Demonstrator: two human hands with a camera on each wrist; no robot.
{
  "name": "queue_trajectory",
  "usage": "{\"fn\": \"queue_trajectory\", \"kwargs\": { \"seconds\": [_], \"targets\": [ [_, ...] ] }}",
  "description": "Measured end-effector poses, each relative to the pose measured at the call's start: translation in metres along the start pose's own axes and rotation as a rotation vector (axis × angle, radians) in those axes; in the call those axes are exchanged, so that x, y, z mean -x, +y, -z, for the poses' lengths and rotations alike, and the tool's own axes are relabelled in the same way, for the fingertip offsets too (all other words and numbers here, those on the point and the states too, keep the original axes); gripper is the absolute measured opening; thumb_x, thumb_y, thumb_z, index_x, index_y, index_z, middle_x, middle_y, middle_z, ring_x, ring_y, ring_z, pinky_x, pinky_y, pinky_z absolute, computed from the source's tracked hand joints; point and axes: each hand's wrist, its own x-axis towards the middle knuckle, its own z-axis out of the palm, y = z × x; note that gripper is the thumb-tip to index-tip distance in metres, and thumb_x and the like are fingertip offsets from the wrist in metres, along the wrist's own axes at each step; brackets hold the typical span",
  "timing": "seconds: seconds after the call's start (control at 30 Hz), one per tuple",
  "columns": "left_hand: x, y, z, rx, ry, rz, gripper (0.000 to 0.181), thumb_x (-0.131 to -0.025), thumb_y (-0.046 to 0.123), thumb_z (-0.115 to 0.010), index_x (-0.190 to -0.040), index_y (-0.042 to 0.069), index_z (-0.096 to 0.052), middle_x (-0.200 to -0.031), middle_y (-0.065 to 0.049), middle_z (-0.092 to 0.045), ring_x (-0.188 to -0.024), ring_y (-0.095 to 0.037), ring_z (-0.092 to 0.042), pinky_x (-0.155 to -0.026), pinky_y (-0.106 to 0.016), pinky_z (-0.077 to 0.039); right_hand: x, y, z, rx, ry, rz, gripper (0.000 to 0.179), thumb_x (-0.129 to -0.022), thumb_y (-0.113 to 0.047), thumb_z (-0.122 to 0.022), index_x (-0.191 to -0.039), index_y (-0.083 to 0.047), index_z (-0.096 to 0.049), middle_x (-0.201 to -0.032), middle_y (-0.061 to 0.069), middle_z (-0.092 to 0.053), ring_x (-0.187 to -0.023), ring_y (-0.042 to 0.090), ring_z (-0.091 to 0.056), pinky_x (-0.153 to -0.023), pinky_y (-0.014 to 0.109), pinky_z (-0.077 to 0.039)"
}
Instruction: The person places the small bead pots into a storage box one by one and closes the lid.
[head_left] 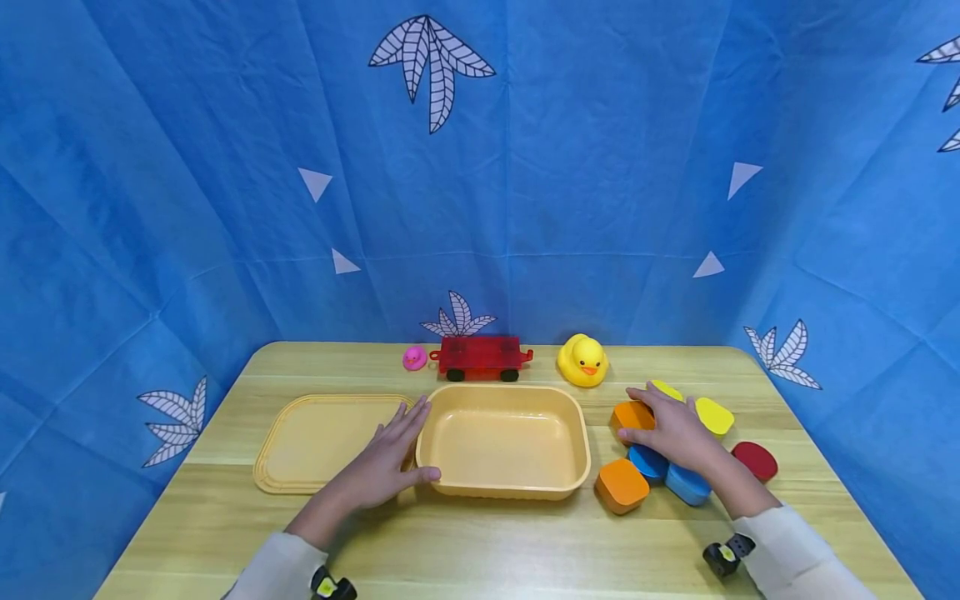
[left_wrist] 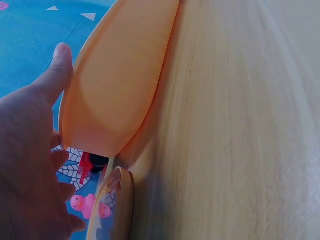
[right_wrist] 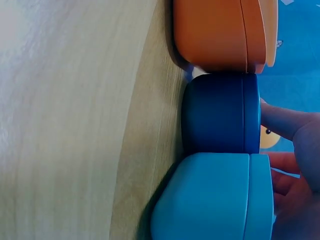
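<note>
A shallow cream-coloured plastic tub (head_left: 504, 492) sits mid-table. My left hand (head_left: 382, 458) lies along its left end, fingers extended and thumb by the front left corner. In the left wrist view the tub's side (left_wrist: 117, 80) rises beside the thumb. To the right, my right hand (head_left: 675, 429) reaches over a group of small lidded boxes. Its thumb and forefinger span the rear orange box (head_left: 630, 417). Under and near the palm are a dark blue box (head_left: 647, 461) and a light blue box (head_left: 687, 485). Another orange box (head_left: 622, 486) stands nearer the tub.
Left of the tub lies a flat cream lid (head_left: 330, 442). Along the back stand a pink duck (head_left: 414, 358), a red toy wagon (head_left: 480, 357) and a yellow duck (head_left: 582, 361). Yellow boxes (head_left: 714, 415) and a dark red box (head_left: 755, 460) lie around the right hand. A blue curtain (head_left: 525, 208) hangs behind.
</note>
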Motion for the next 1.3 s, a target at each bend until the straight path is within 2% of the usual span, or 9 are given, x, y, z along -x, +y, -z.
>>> {"fn": "queue_trajectory", "kwargs": {
  "seconds": [0.23, 0.43, 1.07, 1.2, 1.3],
  "targets": [
    [0.0, 0.001, 0.0, 0.01, -0.007, 0.013, 0.101, -0.095, 0.052, -0.069, -0.167, 0.019, -0.006, -0.174, 0.005, 0.0, -0.159, -0.038, -0.001, -0.122, -0.07, -0.005, -0.002, 0.002, 0.0, -0.007, 0.011, 0.018, 0.074, -0.09, -0.036, -0.081, -0.145, 0.005, -0.053, -0.151, 0.035, -0.046, -0.145, 0.055, -0.033, -0.107, 0.086, -0.007],
    [0.0, 0.002, 0.001, 0.017, -0.008, 0.011, 0.101, -0.095, 0.052, -0.07, -0.167, 0.018, -0.007, -0.174, 0.001, -0.003, -0.159, -0.038, -0.001, -0.121, -0.07, -0.006, -0.001, 0.0, 0.001, -0.005, 0.03, 0.035, 0.071, -0.089, -0.034, -0.082, -0.142, 0.005, -0.056, -0.148, 0.033, -0.051, -0.145, 0.054, -0.034, -0.107, 0.086, -0.008],
    [-0.001, 0.001, 0.0, 0.031, -0.014, 0.022, 0.102, -0.095, 0.054, -0.069, -0.167, 0.02, -0.007, -0.174, 0.003, -0.003, -0.159, -0.037, 0.0, -0.123, -0.068, -0.006, -0.001, -0.006, 0.005, -0.023, 0.042, 0.064, 0.068, -0.091, -0.033, -0.08, -0.142, 0.005, -0.056, -0.146, 0.032, -0.053, -0.144, 0.054, -0.036, -0.111, 0.083, -0.008],
    [0.0, 0.001, 0.0, 0.035, -0.015, 0.021, 0.103, -0.094, 0.056, -0.069, -0.167, 0.02, -0.007, -0.174, 0.005, -0.001, -0.159, -0.037, 0.0, -0.123, -0.068, -0.006, -0.001, -0.008, 0.007, -0.033, 0.06, 0.082, 0.066, -0.092, -0.031, -0.08, -0.142, 0.005, -0.056, -0.147, 0.032, -0.052, -0.144, 0.053, -0.036, -0.114, 0.08, -0.01],
    [-0.001, 0.0, 0.0, 0.033, -0.015, 0.02, 0.103, -0.094, 0.057, -0.069, -0.167, 0.02, -0.007, -0.174, 0.005, -0.001, -0.159, -0.037, 0.0, -0.123, -0.068, -0.006, -0.001, -0.012, 0.01, -0.032, 0.067, 0.088, 0.067, -0.092, -0.032, -0.08, -0.143, 0.003, -0.056, -0.15, 0.033, -0.048, -0.144, 0.054, -0.036, -0.115, 0.077, -0.016]
  ]
}}
